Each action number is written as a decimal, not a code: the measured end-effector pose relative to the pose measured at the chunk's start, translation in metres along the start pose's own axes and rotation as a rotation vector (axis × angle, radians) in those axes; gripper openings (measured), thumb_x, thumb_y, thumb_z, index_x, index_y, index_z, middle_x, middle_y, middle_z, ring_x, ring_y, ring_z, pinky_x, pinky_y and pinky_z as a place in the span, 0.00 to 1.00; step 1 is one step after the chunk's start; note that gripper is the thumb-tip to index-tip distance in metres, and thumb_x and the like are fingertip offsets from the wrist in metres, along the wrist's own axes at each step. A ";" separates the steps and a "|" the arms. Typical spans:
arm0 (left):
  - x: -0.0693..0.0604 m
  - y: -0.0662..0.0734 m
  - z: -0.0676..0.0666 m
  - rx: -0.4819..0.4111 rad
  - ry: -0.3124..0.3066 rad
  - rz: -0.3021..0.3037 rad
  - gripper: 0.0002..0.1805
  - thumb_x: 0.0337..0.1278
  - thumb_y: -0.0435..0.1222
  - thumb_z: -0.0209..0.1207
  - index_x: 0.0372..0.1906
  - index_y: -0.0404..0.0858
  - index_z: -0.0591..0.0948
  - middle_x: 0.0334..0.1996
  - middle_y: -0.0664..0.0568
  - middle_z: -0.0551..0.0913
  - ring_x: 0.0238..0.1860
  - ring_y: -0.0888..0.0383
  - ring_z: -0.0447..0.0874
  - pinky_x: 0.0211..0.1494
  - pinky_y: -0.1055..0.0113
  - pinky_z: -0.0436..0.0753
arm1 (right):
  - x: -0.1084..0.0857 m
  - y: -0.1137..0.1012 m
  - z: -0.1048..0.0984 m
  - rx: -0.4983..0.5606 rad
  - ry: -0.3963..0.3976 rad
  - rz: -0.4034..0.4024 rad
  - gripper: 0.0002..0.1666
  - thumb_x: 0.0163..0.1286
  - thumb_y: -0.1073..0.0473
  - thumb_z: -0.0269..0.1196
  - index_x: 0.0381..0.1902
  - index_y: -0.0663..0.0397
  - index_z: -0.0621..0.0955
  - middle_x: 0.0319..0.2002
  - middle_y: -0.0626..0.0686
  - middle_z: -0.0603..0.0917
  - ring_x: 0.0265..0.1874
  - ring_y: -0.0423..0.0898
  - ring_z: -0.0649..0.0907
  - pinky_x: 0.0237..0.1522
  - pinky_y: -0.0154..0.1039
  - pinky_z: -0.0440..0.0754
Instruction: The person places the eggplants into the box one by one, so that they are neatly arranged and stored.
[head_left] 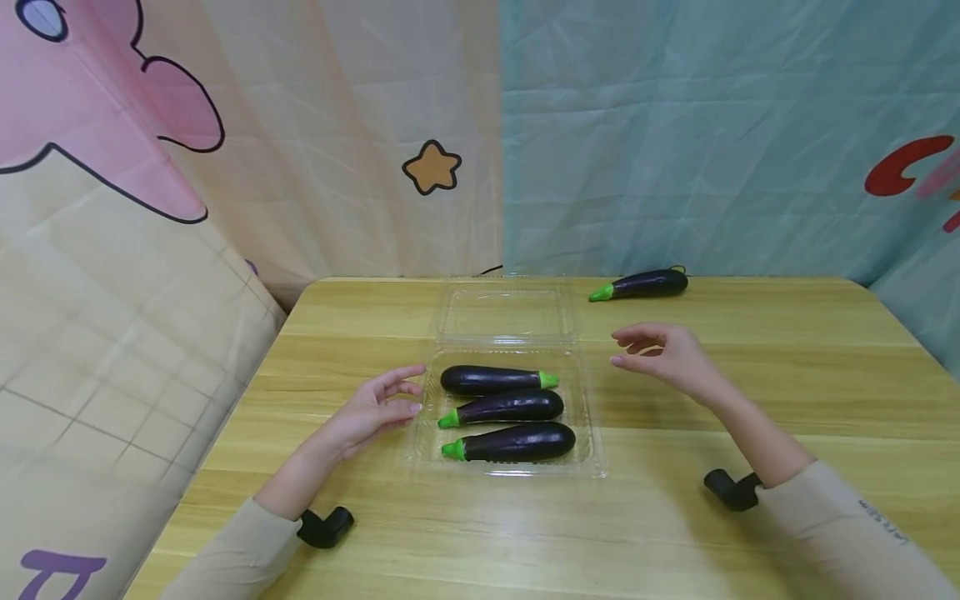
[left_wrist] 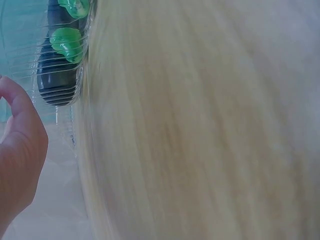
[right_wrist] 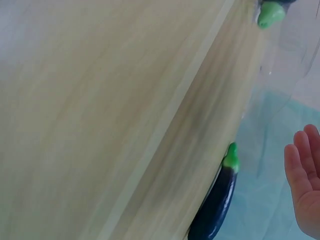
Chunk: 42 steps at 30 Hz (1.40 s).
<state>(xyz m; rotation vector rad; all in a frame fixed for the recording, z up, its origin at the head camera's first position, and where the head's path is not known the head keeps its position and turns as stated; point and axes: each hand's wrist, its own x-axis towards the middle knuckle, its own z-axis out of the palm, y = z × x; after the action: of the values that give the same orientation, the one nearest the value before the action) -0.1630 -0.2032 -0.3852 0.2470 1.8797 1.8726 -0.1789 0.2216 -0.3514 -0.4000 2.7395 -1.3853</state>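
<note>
Three dark purple eggplants lie side by side in a clear plastic clamshell box (head_left: 588, 454) whose lid (head_left: 506, 312) is folded back flat. The far eggplant (head_left: 487, 380) has its green stem to the right; the middle eggplant (head_left: 513, 407) and the near eggplant (head_left: 521, 442) have theirs to the left. My left hand (head_left: 375, 410) is at the box's left wall, fingers loosely bent and holding nothing; whether it touches the wall I cannot tell. Right of the box, my right hand (head_left: 667, 358) hovers above the table with nothing in it. Beyond it lies another eggplant (head_left: 648, 284).
The wood-grain table (head_left: 525, 542) ends at a printed curtain (head_left: 675, 125) close behind its back edge. A black wrist mount sticks out below each forearm, the left one (head_left: 326, 527) and the right one (head_left: 731, 490).
</note>
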 end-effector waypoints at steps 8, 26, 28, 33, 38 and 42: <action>-0.001 0.000 0.000 0.008 0.005 -0.004 0.35 0.58 0.25 0.56 0.69 0.31 0.57 0.47 0.46 0.69 0.37 0.62 0.77 0.41 0.72 0.79 | 0.001 0.015 -0.016 -0.053 0.042 0.058 0.30 0.61 0.49 0.65 0.55 0.63 0.77 0.51 0.63 0.79 0.41 0.44 0.78 0.40 0.29 0.78; -0.001 -0.003 0.000 0.012 -0.005 0.001 0.34 0.58 0.25 0.55 0.69 0.30 0.56 0.47 0.46 0.69 0.37 0.63 0.76 0.41 0.72 0.79 | 0.012 0.045 -0.046 -0.144 0.142 0.106 0.33 0.62 0.47 0.64 0.58 0.63 0.74 0.52 0.66 0.77 0.49 0.57 0.76 0.34 0.26 0.74; -0.001 -0.002 0.000 0.010 -0.004 0.000 0.34 0.58 0.25 0.55 0.69 0.30 0.56 0.47 0.46 0.69 0.38 0.62 0.76 0.41 0.72 0.79 | 0.014 0.049 -0.049 -0.138 0.151 0.112 0.33 0.62 0.47 0.64 0.58 0.63 0.74 0.53 0.66 0.76 0.50 0.57 0.75 0.32 0.24 0.74; 0.000 -0.002 -0.001 -0.001 -0.005 0.000 0.34 0.58 0.25 0.55 0.69 0.30 0.56 0.47 0.46 0.69 0.38 0.61 0.77 0.41 0.72 0.79 | 0.019 0.055 -0.055 -0.139 0.170 0.130 0.33 0.62 0.48 0.64 0.59 0.64 0.73 0.55 0.67 0.75 0.51 0.59 0.74 0.35 0.27 0.73; 0.000 -0.001 -0.001 0.002 -0.002 -0.001 0.34 0.58 0.25 0.55 0.69 0.31 0.57 0.48 0.45 0.68 0.39 0.60 0.77 0.42 0.72 0.79 | 0.024 0.061 -0.059 -0.127 0.180 0.150 0.34 0.63 0.48 0.63 0.61 0.64 0.71 0.56 0.67 0.73 0.53 0.59 0.72 0.43 0.38 0.74; 0.000 -0.001 0.000 0.003 -0.003 0.003 0.34 0.58 0.25 0.56 0.69 0.31 0.57 0.49 0.44 0.68 0.40 0.60 0.77 0.42 0.72 0.79 | 0.031 0.065 -0.061 -0.116 0.190 0.172 0.35 0.64 0.48 0.62 0.62 0.64 0.70 0.57 0.67 0.72 0.54 0.60 0.70 0.49 0.52 0.71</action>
<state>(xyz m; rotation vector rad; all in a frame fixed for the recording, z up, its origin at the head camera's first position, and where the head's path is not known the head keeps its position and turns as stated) -0.1631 -0.2036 -0.3866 0.2537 1.8808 1.8706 -0.2322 0.2987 -0.3641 -0.0359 2.9313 -1.2881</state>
